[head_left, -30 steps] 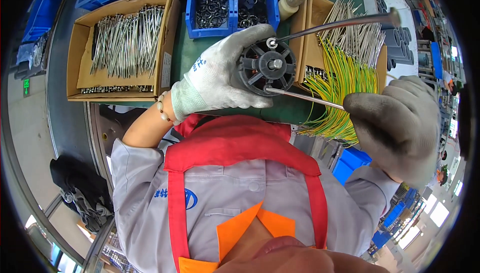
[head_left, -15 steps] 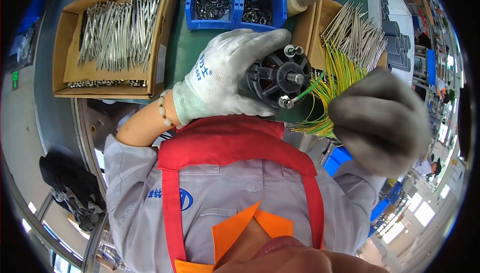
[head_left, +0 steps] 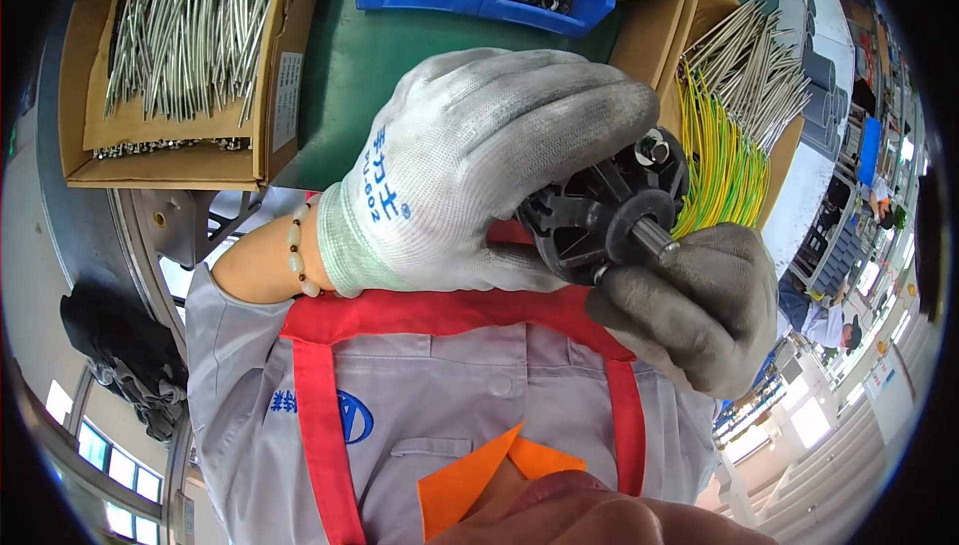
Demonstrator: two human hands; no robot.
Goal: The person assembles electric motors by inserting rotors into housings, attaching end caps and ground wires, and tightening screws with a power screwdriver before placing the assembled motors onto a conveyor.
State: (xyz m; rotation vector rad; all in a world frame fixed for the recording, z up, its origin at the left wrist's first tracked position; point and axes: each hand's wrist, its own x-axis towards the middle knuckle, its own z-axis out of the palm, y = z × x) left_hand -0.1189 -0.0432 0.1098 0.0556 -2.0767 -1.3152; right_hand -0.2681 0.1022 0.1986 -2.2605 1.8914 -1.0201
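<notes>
I have the black motor rotor (head_left: pixel 599 210) lifted close under the camera, well above the green desk (head_left: pixel 370 65). My left hand (head_left: pixel 479 165), in a white knit glove, is wrapped over the top and back of it, fingers curled tight around the body. My right hand (head_left: pixel 699 305), in a grey glove, is closed just below the steel shaft (head_left: pixel 651 238), thumb and forefinger pinched at its base; I cannot tell whether they grip a small part there.

My worry is the grip: the left glove hides most of the body, so if those fingers slacken the rotor could roll out toward my right hand. The yellow-green wires (head_left: pixel 721 160) lie just beyond the right hand's knuckles, and a swing that way could snag them. The bolt box (head_left: pixel 175 55) beyond my left wrist looks safely apart.
</notes>
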